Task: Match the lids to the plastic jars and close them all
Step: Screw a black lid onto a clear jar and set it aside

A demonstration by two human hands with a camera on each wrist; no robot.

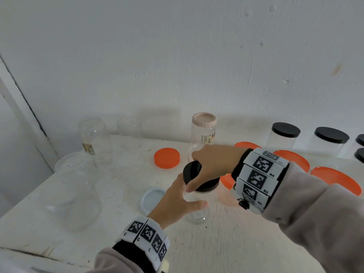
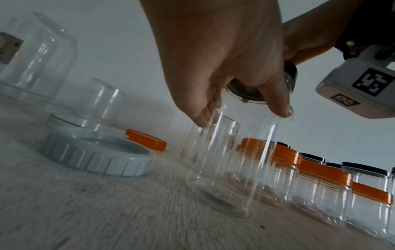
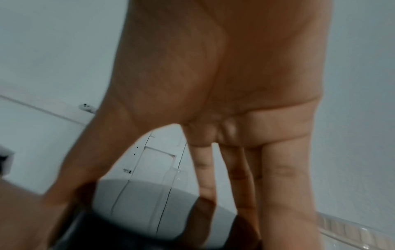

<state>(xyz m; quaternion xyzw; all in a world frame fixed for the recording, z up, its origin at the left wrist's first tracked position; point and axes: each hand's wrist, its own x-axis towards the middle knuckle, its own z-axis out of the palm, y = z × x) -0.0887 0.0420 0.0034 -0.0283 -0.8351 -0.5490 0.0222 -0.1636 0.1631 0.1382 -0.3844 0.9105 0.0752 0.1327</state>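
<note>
Both hands on one jar (image 1: 197,205), right hand (image 1: 214,162) seemingly atop black lid (image 1: 194,174).

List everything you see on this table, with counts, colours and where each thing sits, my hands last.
Held jar: one, clear, table centre.
Black lid: one, on the held jar's mouth.
Loose orange lid: one, behind the held jar.
Grey-white lid: one, rim up, left of the held jar.
Pink-lidded jar: one, clear, by the wall.
Black-lidded jars: at least four, far right.
Orange-lidded jars: about four, right side.
Lidless jars: several, clear, some upside down, left side.
Table: white.
Left hand: grips the held jar.
Right hand: grips the black lid.
</note>
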